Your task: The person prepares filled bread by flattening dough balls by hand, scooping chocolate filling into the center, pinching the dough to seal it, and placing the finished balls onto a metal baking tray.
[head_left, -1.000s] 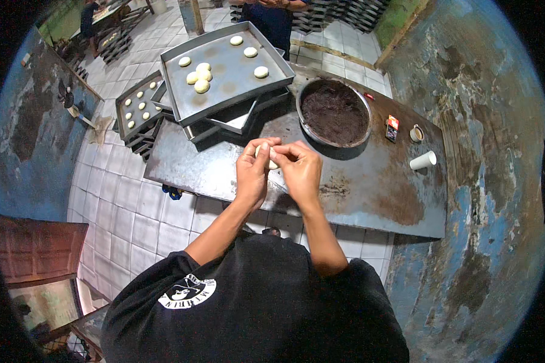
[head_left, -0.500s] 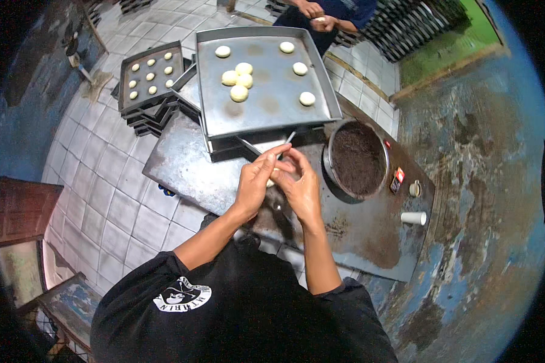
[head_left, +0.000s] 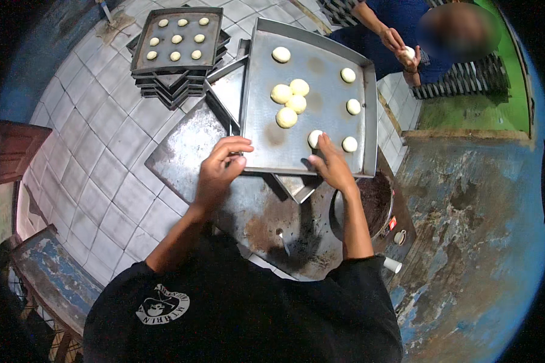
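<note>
In the large metal tray (head_left: 369,121) lie several pale dough balls, some along the right side and a yellowish cluster (head_left: 296,104) left of the middle. Touching one dough ball (head_left: 314,139) near the front edge, my right hand (head_left: 333,163) has its fingertips at the ball's right side and its thumb apart. Just off the tray's front left corner is my left hand (head_left: 219,172), empty, its fingers loosely bent and the thumb apart. A small spoon (head_left: 285,245) with brown stuff on its tip rests on the table.
Partly behind my right forearm stands a bowl of dark brown crumbly filling (head_left: 375,199). A white cup (head_left: 392,264) is near the table's right edge. Stacked trays (head_left: 215,51) stand at the far left, the top one bearing dough balls. Opposite, a co-worker's hands (head_left: 399,48) hold pale dough.
My hands have parted from their pinch over the table. The right one has reached the tray, where another dough ball now lies at the front. The view has shifted too.
</note>
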Tool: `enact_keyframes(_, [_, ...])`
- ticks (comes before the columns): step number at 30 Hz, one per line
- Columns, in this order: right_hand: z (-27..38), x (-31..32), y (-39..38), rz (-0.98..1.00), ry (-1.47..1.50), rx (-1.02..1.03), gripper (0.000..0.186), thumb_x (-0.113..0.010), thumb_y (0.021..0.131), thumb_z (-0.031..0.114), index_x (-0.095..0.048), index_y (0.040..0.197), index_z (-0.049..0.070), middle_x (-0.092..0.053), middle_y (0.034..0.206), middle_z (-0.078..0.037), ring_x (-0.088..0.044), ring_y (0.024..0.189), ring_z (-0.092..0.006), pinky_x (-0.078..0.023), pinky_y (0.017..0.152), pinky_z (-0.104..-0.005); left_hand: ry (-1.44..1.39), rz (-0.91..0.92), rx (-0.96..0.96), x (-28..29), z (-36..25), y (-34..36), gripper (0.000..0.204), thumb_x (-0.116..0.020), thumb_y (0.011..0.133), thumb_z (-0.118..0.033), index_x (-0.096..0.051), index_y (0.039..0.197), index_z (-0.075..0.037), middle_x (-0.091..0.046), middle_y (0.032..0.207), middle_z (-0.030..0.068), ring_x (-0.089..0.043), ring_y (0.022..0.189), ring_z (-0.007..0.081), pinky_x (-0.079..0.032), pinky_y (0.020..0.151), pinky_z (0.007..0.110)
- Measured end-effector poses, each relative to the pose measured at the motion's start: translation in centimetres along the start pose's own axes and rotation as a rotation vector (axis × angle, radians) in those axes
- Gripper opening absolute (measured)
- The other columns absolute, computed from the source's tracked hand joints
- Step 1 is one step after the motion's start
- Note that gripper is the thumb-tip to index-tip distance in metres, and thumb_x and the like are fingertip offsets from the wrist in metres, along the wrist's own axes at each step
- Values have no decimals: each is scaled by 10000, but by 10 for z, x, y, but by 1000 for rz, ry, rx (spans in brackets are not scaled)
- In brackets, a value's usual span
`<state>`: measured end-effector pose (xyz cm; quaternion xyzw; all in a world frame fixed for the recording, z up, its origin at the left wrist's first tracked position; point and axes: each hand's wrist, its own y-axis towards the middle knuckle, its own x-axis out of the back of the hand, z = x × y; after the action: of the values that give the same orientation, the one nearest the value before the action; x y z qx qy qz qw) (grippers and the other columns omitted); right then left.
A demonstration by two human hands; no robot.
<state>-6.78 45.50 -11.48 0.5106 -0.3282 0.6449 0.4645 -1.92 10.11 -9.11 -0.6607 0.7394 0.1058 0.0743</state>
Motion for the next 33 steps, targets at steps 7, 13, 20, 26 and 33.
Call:
enact_keyframes(7, [-28, -37, 91, -211, -31, -115, 634, -418, 1081, 410, -318, 1584, 39, -302, 1649, -204, -216, 1551, -385, -94, 1239, -597, -101, -100, -16, 21, -6, 16, 213, -586, 966, -68, -681, 1140, 10, -580, 1262, 118, -568, 1178, 170, -461, 998, 313])
enact_keyframes(13, [6, -35, 93, -96, -91, -158, 667, -457, 1058, 450, -337, 1574, 46, -337, 1635, -177, -237, 1548, -352, -64, 1237, -612, -72, -187, -54, 40, -16, 8, 195, -574, 966, -53, -687, 1113, 9, -586, 1234, 112, -565, 1150, 161, -443, 982, 297])
enact_keyframes(20, [80, -20, 88, -89, -130, 112, 228, -765, 772, 108, -692, 988, 107, -668, 975, -87, -614, 1028, -296, -368, 977, -486, -74, -167, -50, 12, -24, -4, 155, -575, 1010, -76, -684, 1067, 17, -650, 1142, 79, -576, 1114, 156, -420, 1001, 295])
enact_keyframes(26, [103, 37, -1, -270, 752, -338, 205, -679, 961, 182, -736, 1057, 10, -723, 900, -70, -637, 816, -133, -522, 744, -334, 193, -47, -97, -50, -24, -19, 241, -700, 975, -156, -722, 1171, -17, -669, 1138, 42, -605, 1044, 125, -492, 887, 268])
enact_keyframes(33, [164, 44, -226, -565, 1478, -604, 277, -598, 1063, 294, -626, 1126, 26, -640, 998, 1, -582, 929, -62, -481, 822, -261, 71, 411, 77, -162, 7, -126, 230, -768, 914, -102, -714, 1098, 25, -682, 1064, 39, -631, 974, 121, -524, 842, 267])
